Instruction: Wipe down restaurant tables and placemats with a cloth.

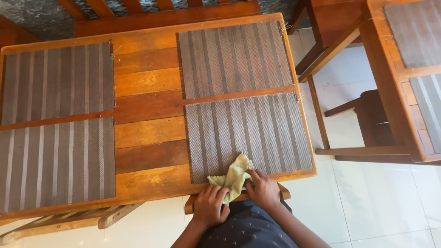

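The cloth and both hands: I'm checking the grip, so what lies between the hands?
In the head view, the pale green cloth lies bunched between the left hand and the right hand, over the near edge of the striped placemat.

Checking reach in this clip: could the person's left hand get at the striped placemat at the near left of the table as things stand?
Probably yes. The left hand holds the green cloth at the table's near edge, and only bare wood lies between it and the near-left placemat.

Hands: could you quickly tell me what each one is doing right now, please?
Left hand: closed on the near end of the yellow-green cloth.
Right hand: fingers pressed on the same cloth, at the placemat edge.
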